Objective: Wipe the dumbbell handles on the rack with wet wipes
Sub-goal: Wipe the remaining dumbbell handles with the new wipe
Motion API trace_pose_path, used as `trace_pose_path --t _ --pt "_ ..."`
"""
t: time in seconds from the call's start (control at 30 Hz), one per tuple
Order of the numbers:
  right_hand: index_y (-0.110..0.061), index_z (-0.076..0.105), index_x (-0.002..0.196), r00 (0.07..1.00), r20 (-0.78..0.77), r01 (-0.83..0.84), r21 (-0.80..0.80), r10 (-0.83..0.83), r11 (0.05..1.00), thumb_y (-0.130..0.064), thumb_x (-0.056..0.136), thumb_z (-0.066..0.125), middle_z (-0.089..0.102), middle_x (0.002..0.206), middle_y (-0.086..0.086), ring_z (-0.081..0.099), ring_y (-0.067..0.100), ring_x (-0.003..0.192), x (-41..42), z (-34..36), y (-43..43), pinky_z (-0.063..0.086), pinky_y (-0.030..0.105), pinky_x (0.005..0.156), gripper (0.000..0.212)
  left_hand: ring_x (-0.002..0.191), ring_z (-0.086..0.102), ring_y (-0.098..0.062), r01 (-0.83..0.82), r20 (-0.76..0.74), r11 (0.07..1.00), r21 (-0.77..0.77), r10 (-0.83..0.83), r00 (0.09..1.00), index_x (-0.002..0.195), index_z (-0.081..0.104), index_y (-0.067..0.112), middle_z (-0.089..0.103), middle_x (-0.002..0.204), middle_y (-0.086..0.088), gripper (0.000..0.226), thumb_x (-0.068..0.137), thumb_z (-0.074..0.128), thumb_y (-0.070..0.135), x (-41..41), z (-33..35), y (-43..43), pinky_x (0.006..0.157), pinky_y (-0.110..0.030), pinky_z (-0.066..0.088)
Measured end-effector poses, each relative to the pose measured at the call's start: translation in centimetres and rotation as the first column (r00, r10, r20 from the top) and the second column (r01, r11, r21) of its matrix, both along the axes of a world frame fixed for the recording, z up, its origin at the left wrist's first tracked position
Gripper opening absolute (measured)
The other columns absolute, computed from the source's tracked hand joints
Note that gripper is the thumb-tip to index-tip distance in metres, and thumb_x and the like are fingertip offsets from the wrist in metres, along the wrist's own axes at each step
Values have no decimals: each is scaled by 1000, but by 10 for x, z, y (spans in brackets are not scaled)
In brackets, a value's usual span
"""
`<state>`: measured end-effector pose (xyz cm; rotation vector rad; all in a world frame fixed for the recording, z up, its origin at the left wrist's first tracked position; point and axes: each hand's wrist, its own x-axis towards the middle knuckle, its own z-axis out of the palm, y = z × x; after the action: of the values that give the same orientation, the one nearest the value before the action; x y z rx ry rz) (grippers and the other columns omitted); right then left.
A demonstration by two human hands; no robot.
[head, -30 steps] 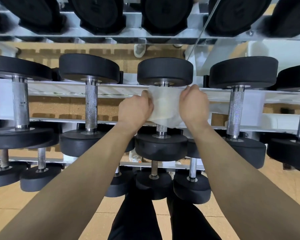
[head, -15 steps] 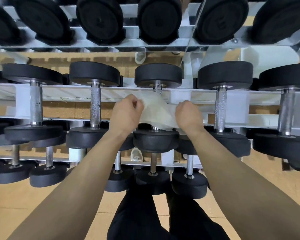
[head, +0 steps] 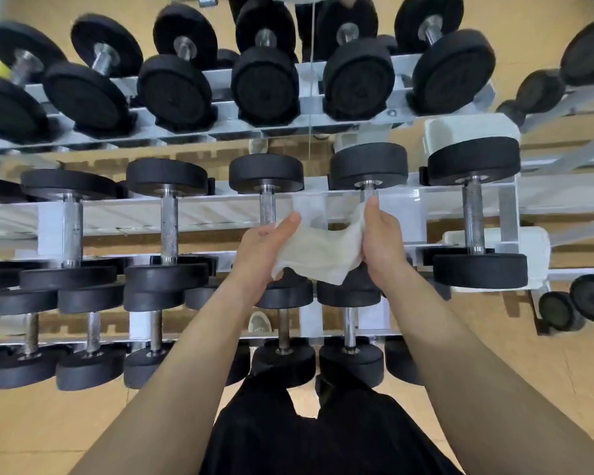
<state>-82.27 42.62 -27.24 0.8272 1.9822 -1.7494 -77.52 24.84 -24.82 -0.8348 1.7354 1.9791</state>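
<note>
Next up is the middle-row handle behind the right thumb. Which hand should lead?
Right, probably. The right hand pinches the wet wipe with its thumb tip right by that handle. The left hand holds the other edge by the neighbouring handle.

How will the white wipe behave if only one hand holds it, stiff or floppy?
Probably floppy: the wipe sags in creases between the left hand and the right hand. Likely light, since it hangs from grips at its two sides only. It may fold onto itself, as its lower edge curls.
</note>
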Motion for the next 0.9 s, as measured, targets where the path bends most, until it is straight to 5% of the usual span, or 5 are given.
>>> trace_pose_path --t 0.1,0.4,0.57,0.83,0.9 --pt "-14 65 102 997 49 64 -96 -59 993 -62 103 33 70 96 9 68 28 96 3 8 26 55 41 90 58 87 68 -22 21 -14 1000 9 -20 1000 96 72 12 73 91 -5 15 98 64 24 0 3 21 63 -27 50" --pt "-17 61 136 994 73 109 -658 -81 745 -72 79 55 67 132 13 64 32 123 19 9 89 48 49 106 79 93 73 -15 -70 -2 986 150 71 997 110 69 22 77 102 3 18 102 55 14 -17 4 81 84 -35 57" --pt "-6 63 129 1000 1 29 -391 -32 920 -11 94 69 74 118 10 71 30 109 -4 -18 113 56 48 96 35 106 70 -26 -63 -7 998 5 63 998 105 71 18 76 111 -6 15 100 58 13 -43 -22 93 93 -43 55" --pt "-13 67 114 993 72 -98 -11 99 995 -18 89 74 75 108 5 71 25 101 -78 -83 110 58 44 94 27 102 62 -21 15 22 904 -426 -6 1000 125 63 13 67 110 -1 37 99 60 40 -86 -96 105 93 -30 48" --pt "-14 59 119 988 98 -144 263 122 954 -23 91 69 68 113 4 62 26 110 -79 -88 108 49 34 96 32 108 58 -20 13 93 873 -488 38 995 138 52 17 61 125 -3 47 99 60 42 -89 -103 108 94 -27 43"
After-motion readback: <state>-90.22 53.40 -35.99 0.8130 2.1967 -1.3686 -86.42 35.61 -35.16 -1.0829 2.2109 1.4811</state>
